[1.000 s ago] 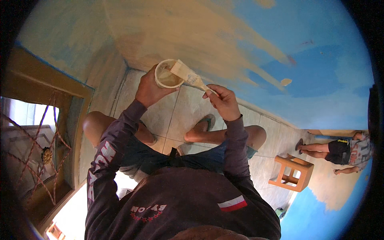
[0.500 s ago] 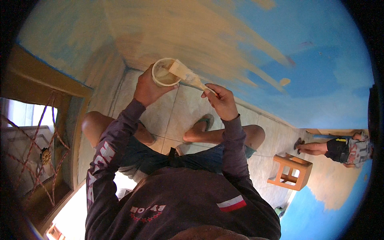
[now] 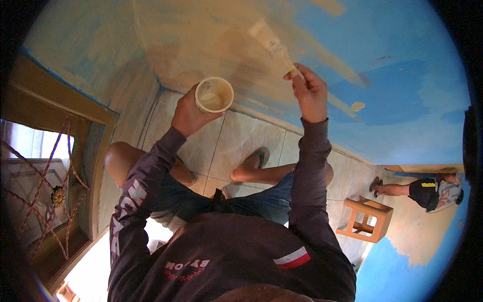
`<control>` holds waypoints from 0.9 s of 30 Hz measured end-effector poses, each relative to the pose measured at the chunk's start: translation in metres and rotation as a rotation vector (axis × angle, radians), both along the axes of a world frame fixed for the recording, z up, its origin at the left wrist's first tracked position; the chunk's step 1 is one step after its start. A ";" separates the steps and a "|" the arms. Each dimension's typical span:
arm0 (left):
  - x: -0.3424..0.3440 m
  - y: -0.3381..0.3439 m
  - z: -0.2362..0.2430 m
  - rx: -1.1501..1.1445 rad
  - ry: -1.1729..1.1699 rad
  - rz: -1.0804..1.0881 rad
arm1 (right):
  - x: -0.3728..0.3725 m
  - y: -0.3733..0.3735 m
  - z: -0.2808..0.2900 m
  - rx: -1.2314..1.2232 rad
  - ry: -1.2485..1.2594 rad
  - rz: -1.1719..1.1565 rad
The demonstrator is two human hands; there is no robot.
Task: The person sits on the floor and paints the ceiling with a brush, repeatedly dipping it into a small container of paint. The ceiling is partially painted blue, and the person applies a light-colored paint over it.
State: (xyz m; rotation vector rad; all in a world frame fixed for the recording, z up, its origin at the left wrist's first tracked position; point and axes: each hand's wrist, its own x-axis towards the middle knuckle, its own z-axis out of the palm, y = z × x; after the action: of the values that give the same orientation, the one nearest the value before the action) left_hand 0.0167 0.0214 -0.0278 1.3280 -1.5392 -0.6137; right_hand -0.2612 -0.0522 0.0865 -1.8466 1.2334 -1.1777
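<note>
My left hand [image 3: 191, 115] is wrapped round a cream plastic tub [image 3: 215, 94], its open mouth turned up and some pale paint inside. In my right hand [image 3: 310, 93] is a flat paintbrush [image 3: 275, 46], gripped by its handle. The brush's pale bristles point up and to the left, in front of the wall [image 3: 211, 45]; whether they touch it I cannot tell. Beige strokes cover much of that wall, over blue that shows at the right.
An orange-brown plastic stool [image 3: 366, 220] stands on the tiled floor [image 3: 244, 131] to the right. Beyond it another person [image 3: 425, 194] stands near a wall. At the left is a brown-framed opening [image 3: 60, 95] with a twisted-rope pattern.
My right hand has lifted the paintbrush out of the tub's mouth and moved it up and right toward the wall. The tub has shifted slightly right. The other person's posture differs a little.
</note>
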 end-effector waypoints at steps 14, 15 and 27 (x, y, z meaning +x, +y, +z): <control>-0.002 0.001 0.002 0.004 -0.021 -0.004 | -0.054 -0.051 0.048 -0.396 0.369 -0.338; -0.004 0.000 0.002 0.010 -0.011 -0.009 | -0.073 -0.046 0.050 -0.391 0.308 -0.319; -0.001 0.002 0.000 0.043 -0.008 -0.014 | -0.184 0.026 0.073 -0.300 0.344 -0.546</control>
State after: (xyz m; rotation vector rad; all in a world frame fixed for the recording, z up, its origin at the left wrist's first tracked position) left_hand 0.0153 0.0232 -0.0277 1.3538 -1.5504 -0.6543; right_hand -0.4455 -0.0265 0.1596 -2.0588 1.9321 -1.4270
